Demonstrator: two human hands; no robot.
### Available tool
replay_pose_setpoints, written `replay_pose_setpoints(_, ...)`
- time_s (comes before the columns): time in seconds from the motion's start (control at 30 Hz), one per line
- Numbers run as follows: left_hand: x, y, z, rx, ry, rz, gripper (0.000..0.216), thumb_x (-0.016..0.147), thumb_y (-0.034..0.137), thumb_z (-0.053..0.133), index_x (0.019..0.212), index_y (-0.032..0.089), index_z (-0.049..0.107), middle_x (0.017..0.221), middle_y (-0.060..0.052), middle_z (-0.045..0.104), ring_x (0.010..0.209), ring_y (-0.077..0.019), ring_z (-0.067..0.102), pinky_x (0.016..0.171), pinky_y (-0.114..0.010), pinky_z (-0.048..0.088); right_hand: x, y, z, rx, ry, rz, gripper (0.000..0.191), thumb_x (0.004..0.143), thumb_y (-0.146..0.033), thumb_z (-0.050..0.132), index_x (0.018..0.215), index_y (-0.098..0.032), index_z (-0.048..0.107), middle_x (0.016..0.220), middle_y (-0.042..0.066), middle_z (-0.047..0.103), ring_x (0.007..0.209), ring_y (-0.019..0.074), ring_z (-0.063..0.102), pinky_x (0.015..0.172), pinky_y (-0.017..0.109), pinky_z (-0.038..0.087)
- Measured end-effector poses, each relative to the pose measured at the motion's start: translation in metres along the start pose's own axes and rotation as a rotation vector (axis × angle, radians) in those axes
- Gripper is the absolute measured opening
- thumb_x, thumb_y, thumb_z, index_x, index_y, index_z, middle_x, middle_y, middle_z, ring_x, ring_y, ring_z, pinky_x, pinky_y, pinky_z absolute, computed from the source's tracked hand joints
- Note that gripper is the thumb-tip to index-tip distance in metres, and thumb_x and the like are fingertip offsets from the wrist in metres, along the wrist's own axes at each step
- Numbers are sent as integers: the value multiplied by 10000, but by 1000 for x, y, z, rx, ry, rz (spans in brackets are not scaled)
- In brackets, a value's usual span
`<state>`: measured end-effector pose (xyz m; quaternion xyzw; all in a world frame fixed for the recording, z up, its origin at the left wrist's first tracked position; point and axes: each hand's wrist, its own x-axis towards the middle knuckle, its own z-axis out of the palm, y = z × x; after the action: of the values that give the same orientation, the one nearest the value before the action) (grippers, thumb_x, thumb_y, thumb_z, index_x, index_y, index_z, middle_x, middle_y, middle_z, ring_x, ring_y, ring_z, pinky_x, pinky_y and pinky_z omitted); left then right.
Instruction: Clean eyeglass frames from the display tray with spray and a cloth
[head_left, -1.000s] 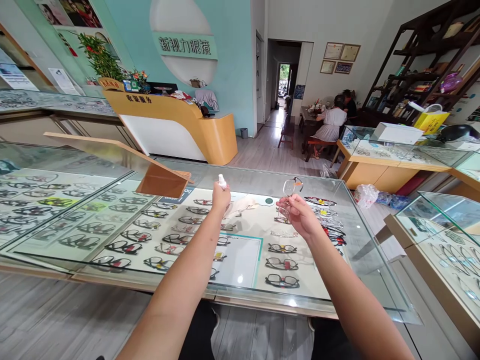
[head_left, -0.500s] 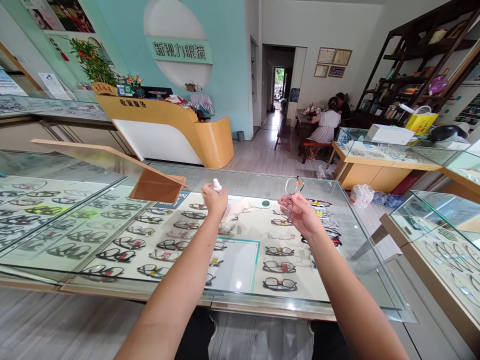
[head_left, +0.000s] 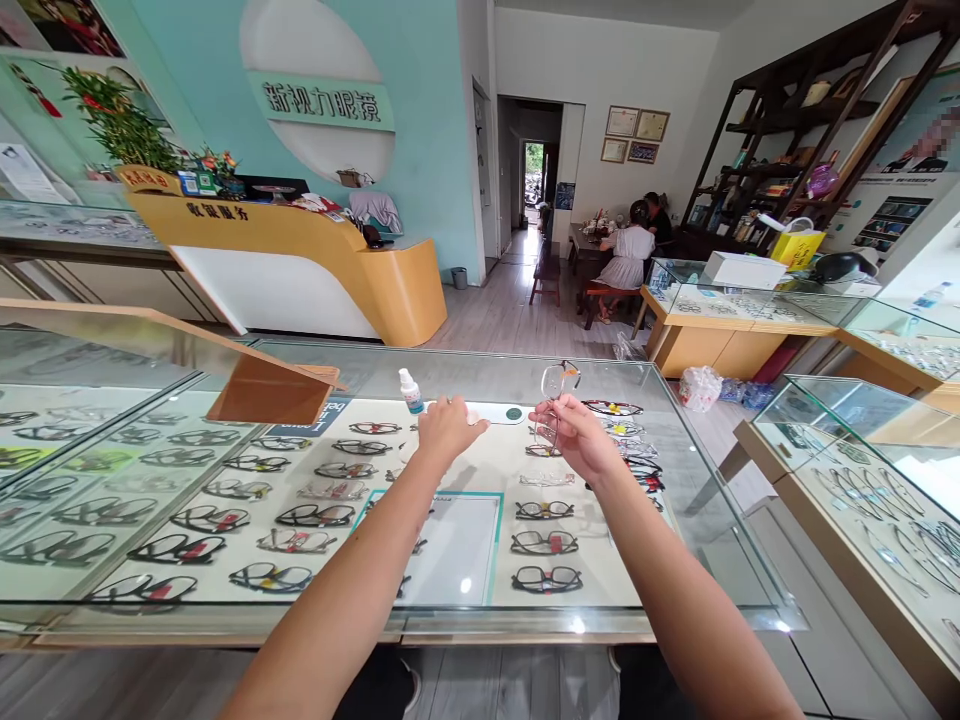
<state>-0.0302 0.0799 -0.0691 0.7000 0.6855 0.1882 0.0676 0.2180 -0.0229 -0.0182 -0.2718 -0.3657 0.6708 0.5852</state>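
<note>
My right hand point(head_left: 574, 432) holds a pair of thin-framed eyeglasses point(head_left: 559, 378) upright above the glass counter, pinched between thumb and fingers. A small orange mark shows on one lens. My left hand point(head_left: 452, 430) is low over the counter top, back of the hand up, with its thumb apart from the fingers. A pale cloth point(head_left: 472, 413) lies under it, mostly hidden; whether the fingers grip it does not show. Just left of this hand stands a small white-capped spray bottle point(head_left: 411, 392) with a blue lower part, touched by neither hand.
Rows of eyeglass frames point(head_left: 546, 541) lie inside the glass display counter point(head_left: 600, 622). A slanted brown board point(head_left: 266, 388) stands on the left. Another display case point(head_left: 847, 500) is to the right. Beyond are a cashier desk point(head_left: 405, 290) and seated people point(head_left: 627, 250).
My left hand has let go of the spray bottle, which now stands on the counter, and moved right over the cloth. My right hand still holds up the eyeglasses. The view has turned slightly right.
</note>
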Motion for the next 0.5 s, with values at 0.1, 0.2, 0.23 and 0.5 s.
replay_pose_setpoints(0.1, 4, -4, 2, -96, -11, -49, 367, 740, 496, 828, 767, 238, 567, 1041, -215, 711, 1147, -474, 656, 1013, -551, 458, -1, 1, 3, 0, -7, 8, 402, 777, -460, 976, 800, -249, 635, 998, -2, 802, 996, 203, 772, 802, 285, 543)
replay_pose_setpoints(0.2, 4, -4, -1, -177, 14, -53, 318, 745, 335, 780, 665, 249, 485, 943, -174, 707, 1149, -456, 656, 1011, -520, 443, -2, 1, 4, 4, -14, 7, 397, 767, -446, 983, 797, -247, 641, 990, -3, 802, 986, 206, 774, 795, 283, 541)
replay_pose_setpoints(0.23, 4, -3, -4, -209, 27, -56, 316, 752, 305, 758, 654, 252, 461, 892, -154, 695, 1134, -443, 656, 998, -504, 441, -2, 1, 4, 1, -13, 6, 399, 766, -447, 983, 798, -247, 639, 988, 0, 802, 989, 208, 774, 795, 284, 540)
replay_pose_setpoints(0.5, 5, -3, -36, -663, 145, -149, 179, 883, 374, 570, 766, 268, 486, 724, -13, 562, 799, -244, 585, 751, -359, 435, -3, 3, 3, -26, -17, -7, 390, 789, -468, 963, 825, -254, 640, 1004, 17, 799, 1027, 232, 774, 803, 313, 538)
